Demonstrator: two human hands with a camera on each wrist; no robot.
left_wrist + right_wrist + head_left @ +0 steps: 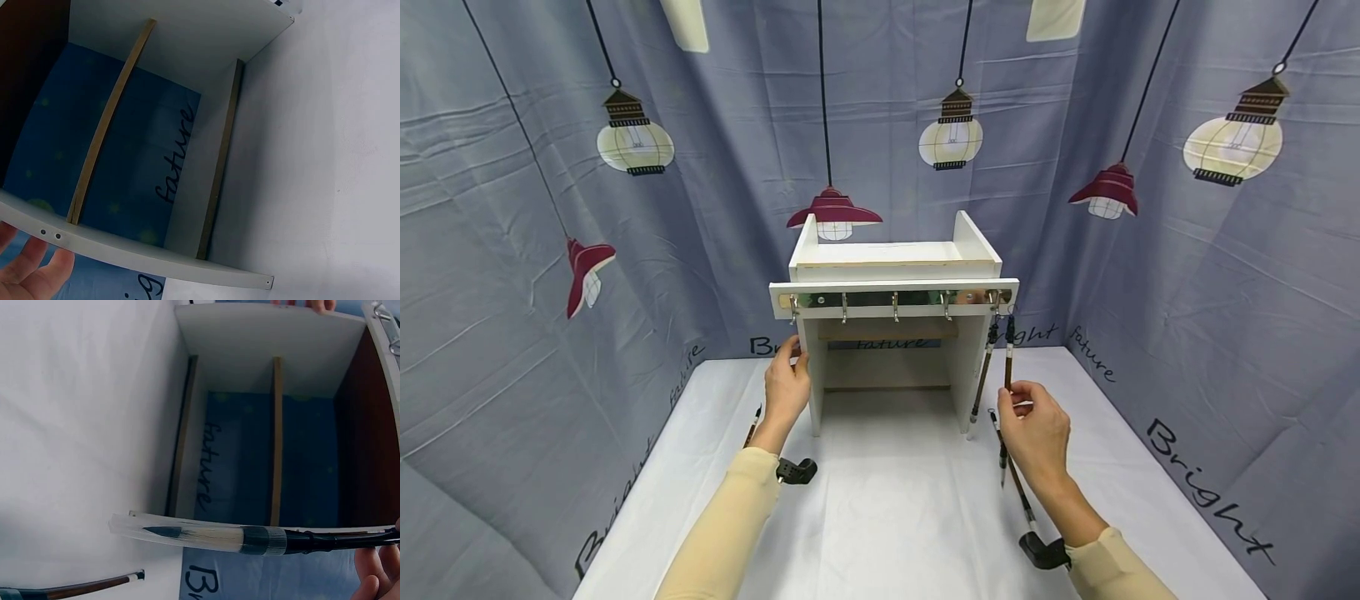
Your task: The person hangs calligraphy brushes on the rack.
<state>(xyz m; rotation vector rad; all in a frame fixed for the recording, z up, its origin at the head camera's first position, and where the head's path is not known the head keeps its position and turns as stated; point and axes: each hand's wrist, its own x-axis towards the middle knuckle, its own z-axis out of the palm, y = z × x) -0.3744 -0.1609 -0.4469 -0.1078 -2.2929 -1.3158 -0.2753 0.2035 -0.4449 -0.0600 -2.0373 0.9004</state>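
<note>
I see a calligraphy brush (1008, 354) hanging upright from the rightmost hook of the metal hook rail (895, 300) on the front of a white wooden rack (891, 275), and my right hand (1037, 433) pinches the lower end of its dark handle between thumb and fingertips. A second brush (983, 379) hangs just beside it on the left, its tip near the rack's right leg; in the right wrist view one brush (250, 537) shows a clear plastic cap over its bristles. A third brush (1011, 467) lies on the white tablecloth (895, 517) under that hand, partly hidden by it. My left hand (786, 387) rests against the rack's left side panel, fingers curled round its front edge, steadying it. Another brush (752, 425) lies on the cloth just left of that wrist. The rack stands near the back of the table, before a grey-blue curtain (512, 250) printed with lamps.
</note>
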